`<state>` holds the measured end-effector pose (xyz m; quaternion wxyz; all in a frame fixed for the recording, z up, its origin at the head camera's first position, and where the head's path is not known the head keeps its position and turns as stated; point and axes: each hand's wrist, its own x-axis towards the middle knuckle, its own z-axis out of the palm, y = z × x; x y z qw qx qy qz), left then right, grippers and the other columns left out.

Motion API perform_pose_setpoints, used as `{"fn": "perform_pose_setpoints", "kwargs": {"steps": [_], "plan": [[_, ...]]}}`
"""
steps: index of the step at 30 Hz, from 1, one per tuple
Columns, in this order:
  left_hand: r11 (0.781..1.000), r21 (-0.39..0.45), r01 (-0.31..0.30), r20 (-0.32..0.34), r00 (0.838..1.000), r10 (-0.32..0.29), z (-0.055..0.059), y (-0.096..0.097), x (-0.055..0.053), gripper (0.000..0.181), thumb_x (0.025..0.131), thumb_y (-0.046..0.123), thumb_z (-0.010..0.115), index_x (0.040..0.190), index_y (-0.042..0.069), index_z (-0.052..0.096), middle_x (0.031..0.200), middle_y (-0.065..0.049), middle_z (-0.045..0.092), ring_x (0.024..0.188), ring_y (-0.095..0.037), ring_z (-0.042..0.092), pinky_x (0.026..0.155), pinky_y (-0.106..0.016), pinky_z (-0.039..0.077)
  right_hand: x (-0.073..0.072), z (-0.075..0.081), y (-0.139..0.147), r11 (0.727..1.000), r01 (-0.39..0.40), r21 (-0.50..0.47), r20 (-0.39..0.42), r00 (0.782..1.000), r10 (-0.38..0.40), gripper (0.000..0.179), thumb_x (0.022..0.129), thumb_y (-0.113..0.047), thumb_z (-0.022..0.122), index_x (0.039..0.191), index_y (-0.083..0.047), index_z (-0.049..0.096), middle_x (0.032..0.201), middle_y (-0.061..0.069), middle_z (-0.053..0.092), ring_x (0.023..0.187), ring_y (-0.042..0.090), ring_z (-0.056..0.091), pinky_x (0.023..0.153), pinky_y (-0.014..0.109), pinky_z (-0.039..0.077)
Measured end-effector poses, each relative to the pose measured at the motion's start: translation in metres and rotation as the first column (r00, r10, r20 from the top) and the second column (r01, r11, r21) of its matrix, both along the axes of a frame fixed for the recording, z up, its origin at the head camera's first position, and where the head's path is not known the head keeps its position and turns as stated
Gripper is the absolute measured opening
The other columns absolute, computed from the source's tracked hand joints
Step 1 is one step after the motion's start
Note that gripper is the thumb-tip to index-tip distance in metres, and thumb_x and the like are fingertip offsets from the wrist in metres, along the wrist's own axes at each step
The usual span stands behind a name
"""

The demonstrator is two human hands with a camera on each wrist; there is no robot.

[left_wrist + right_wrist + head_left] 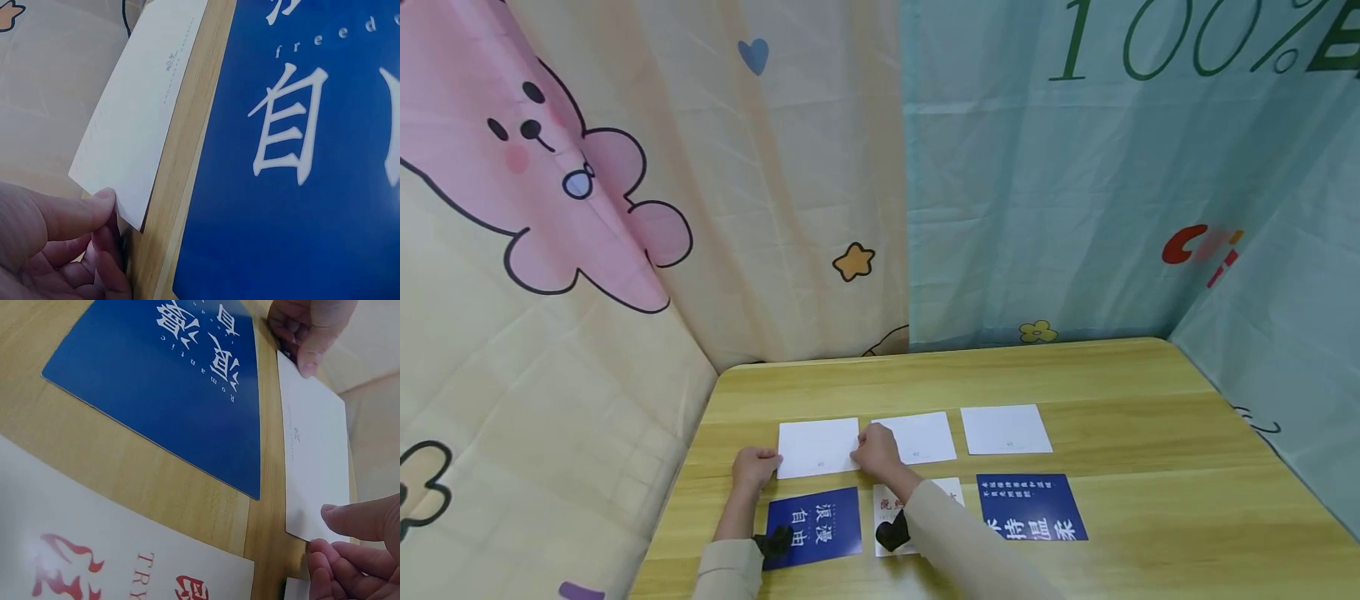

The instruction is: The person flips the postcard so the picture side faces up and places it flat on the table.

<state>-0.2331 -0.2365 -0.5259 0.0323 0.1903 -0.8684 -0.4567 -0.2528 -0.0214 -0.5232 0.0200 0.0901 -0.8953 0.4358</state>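
A white card (818, 448) lies at the left of the back row, and both hands hold it by its short ends. My left hand (754, 468) pinches its left end between thumb and fingers; in the left wrist view that thumb (103, 203) presses on the corner. At the opposite end, the fingers and thumb of my right hand (880, 454) pinch the card's edge. In front of it lies a blue card (820, 525) with white characters. Beside that, a white card with red characters (886, 497) is partly hidden by my right sleeve.
Two more white cards, a middle one (921, 440) and a right one (1006, 430), continue the back row. Another blue card (1033, 500) lies front right. All lie on a wooden table (1187, 467), with printed curtains (820, 167) behind and at the sides.
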Motion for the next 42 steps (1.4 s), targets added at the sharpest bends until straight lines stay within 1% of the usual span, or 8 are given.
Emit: {"fn": "perform_pose_setpoints", "kwargs": {"steps": [3, 7, 15, 22, 32, 37, 39, 42], "plan": [[0.999, 0.029, -0.014, 0.005, 1.000, 0.014, -0.0001, 0.0009, 0.0005, 0.018, 0.078, 0.000, 0.065, 0.089, -0.015, 0.063, 0.083, -0.024, 0.061, 0.069, -0.027, 0.054, 0.053, -0.027, 0.042, -0.0033, -0.0001, -0.0012, 1.000, 0.023, -0.007, 0.038, 0.999, -0.023, 0.052, 0.068, 0.010, 0.064, 0.046, -0.016, 0.025, 0.044, -0.010, 0.013, 0.042, 0.008, 0.013, 0.041, 0.021, 0.013], [0.999, 0.041, -0.025, 0.010, 1.000, 0.025, 0.0001, 0.0005, 0.0015, 0.018, 0.079, -0.001, 0.065, 0.090, -0.015, 0.063, 0.085, -0.024, 0.061, 0.072, -0.027, 0.054, 0.055, -0.028, 0.042, -0.0060, 0.0011, -0.0024, 0.999, 0.033, 0.005, 0.064, 0.997, -0.033, 0.051, 0.070, 0.008, 0.062, 0.046, -0.016, 0.025, 0.044, -0.008, 0.014, 0.042, 0.008, 0.013, 0.040, 0.021, 0.013], [0.999, 0.040, -0.005, -0.023, 1.000, 0.006, 0.0011, 0.0006, 0.0032, 0.019, 0.077, 0.000, 0.067, 0.088, -0.015, 0.063, 0.084, -0.024, 0.062, 0.075, -0.030, 0.055, 0.057, -0.028, 0.043, -0.0088, 0.0037, -0.0032, 0.997, 0.055, 0.052, 0.051, 0.997, -0.058, 0.052, 0.078, 0.001, 0.063, 0.045, -0.015, 0.026, 0.044, -0.007, 0.015, 0.039, 0.008, 0.017, 0.040, 0.021, 0.015], [0.997, 0.075, -0.019, -0.035, 0.999, 0.021, -0.0039, -0.0025, 0.0029, 0.018, 0.077, 0.001, 0.067, 0.088, -0.014, 0.064, 0.083, -0.021, 0.063, 0.078, -0.030, 0.055, 0.059, -0.027, 0.042, -0.0061, 0.0007, -0.0022, 0.998, 0.051, 0.028, 0.023, 0.998, -0.052, 0.044, 0.078, 0.000, 0.065, 0.047, -0.013, 0.036, 0.043, -0.005, 0.029, 0.041, 0.010, 0.030, 0.040, 0.020, 0.023], [0.994, 0.103, -0.048, -0.020, 0.999, 0.050, -0.0047, -0.0012, 0.0032, 0.020, 0.080, 0.004, 0.065, 0.092, -0.013, 0.064, 0.088, -0.022, 0.063, 0.080, -0.030, 0.055, 0.062, -0.030, 0.043, -0.0064, -0.0039, -0.0045, 0.999, 0.054, 0.000, 0.042, 0.998, -0.054, 0.029, 0.080, -0.001, 0.065, 0.055, -0.006, 0.051, 0.048, -0.002, 0.040, 0.043, 0.010, 0.037, 0.040, 0.021, 0.028], [0.994, 0.101, -0.042, -0.016, 0.999, 0.044, -0.0053, 0.0003, 0.0022, 0.023, 0.081, 0.006, 0.062, 0.093, -0.013, 0.064, 0.090, -0.024, 0.062, 0.078, -0.029, 0.053, 0.061, -0.029, 0.040, -0.0069, -0.0045, -0.0042, 0.998, 0.059, 0.004, 0.042, 0.997, -0.059, 0.027, 0.081, -0.001, 0.064, 0.057, -0.005, 0.052, 0.051, -0.001, 0.042, 0.045, 0.011, 0.038, 0.041, 0.022, 0.029], [0.994, 0.104, -0.039, -0.020, 0.999, 0.042, -0.0049, 0.0006, 0.0020, 0.024, 0.081, 0.007, 0.062, 0.093, -0.014, 0.064, 0.089, -0.023, 0.063, 0.076, -0.027, 0.052, 0.059, -0.029, 0.040, -0.0072, -0.0038, -0.0034, 0.998, 0.066, 0.011, 0.021, 0.998, -0.066, 0.026, 0.081, -0.001, 0.064, 0.058, -0.006, 0.051, 0.052, -0.001, 0.042, 0.047, 0.011, 0.038, 0.043, 0.023, 0.030], [0.992, 0.120, -0.051, -0.023, 0.998, 0.054, -0.0029, 0.0012, 0.0028, 0.024, 0.081, 0.011, 0.061, 0.087, -0.012, 0.065, 0.077, -0.016, 0.061, 0.067, -0.023, 0.049, 0.054, -0.028, 0.037, -0.0073, -0.0029, -0.0023, 0.997, 0.071, 0.027, -0.008, 0.997, -0.071, 0.026, 0.081, -0.001, 0.063, 0.059, -0.006, 0.051, 0.054, 0.000, 0.044, 0.049, 0.012, 0.039, 0.046, 0.024, 0.032]]}}
